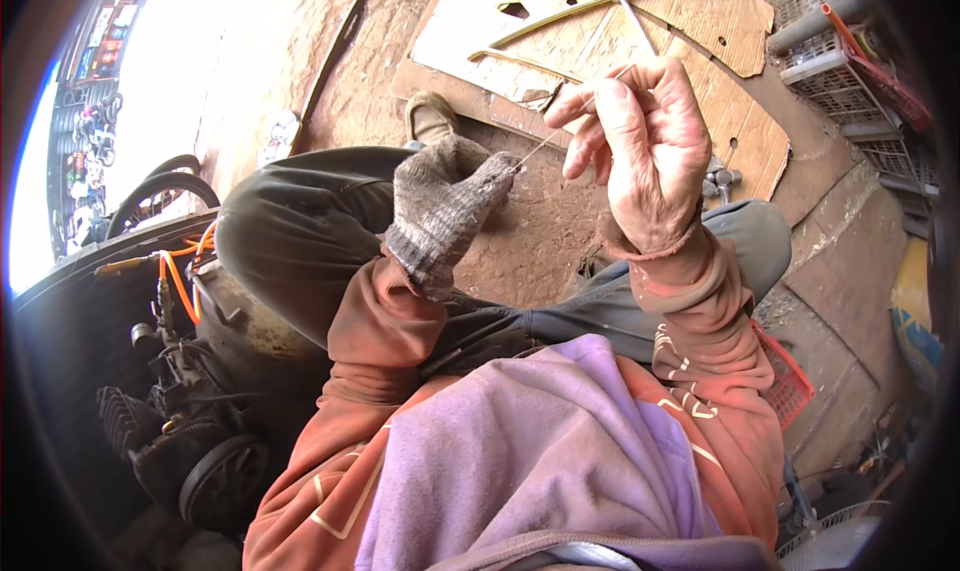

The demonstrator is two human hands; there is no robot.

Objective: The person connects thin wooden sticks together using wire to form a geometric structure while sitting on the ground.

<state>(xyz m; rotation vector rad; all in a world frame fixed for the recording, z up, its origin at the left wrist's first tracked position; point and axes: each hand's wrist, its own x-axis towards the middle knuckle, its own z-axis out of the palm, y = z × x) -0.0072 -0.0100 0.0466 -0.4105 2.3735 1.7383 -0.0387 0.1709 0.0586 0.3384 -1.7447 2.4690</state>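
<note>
Over the brown ground [540,261], the gloved left hand [445,201] is pinching a thin string [538,149] at its fingertips. Its long axis is slanting up and rightward, away from the body, toward the bare right hand [645,146], whose curled fingers are grasping it too, though the exact contact is hard to make out. Beyond both hands, flat cardboard [690,11] is lying.

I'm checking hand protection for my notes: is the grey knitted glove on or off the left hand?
On: the glove covers the left hand, and its ribbed cuff meets the orange sleeve.
</note>
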